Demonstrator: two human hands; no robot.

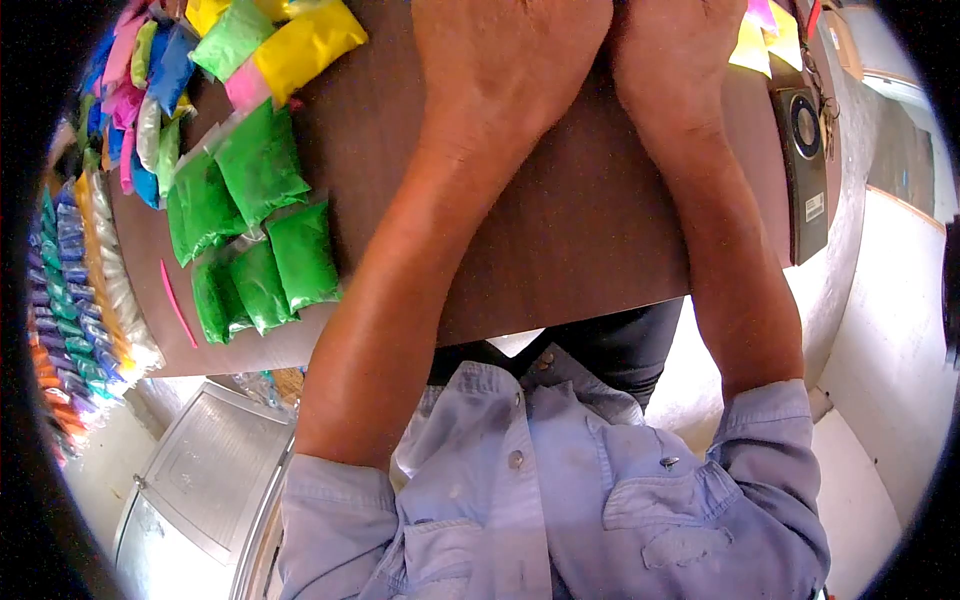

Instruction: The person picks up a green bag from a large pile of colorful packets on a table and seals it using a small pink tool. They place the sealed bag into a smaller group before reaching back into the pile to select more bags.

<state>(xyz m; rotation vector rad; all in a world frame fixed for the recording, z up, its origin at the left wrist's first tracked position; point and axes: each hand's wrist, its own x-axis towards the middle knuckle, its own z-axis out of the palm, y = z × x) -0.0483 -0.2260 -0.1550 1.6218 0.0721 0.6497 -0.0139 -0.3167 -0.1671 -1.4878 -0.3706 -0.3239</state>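
My left hand (510, 60) and my right hand (672, 60) reach side by side over the brown table (560, 240), close together at the top edge of the view. Their fingers are cut off by that edge, so anything they hold is hidden. To the left of my left arm lie several clear packets of green material (262, 165). Beyond them are a yellow packet (310, 45) and a light green packet (232, 40). A thin pink stick (178, 305) rests near the table's left edge.
A pile of pink, blue and white packets (140, 100) covers the far left. Strips of small coloured sachets (75, 290) hang beside the table. On the right are a dark box-shaped device with a round dial (805, 170) and yellow pieces (765, 45). A silvery panel (205, 470) stands below left.
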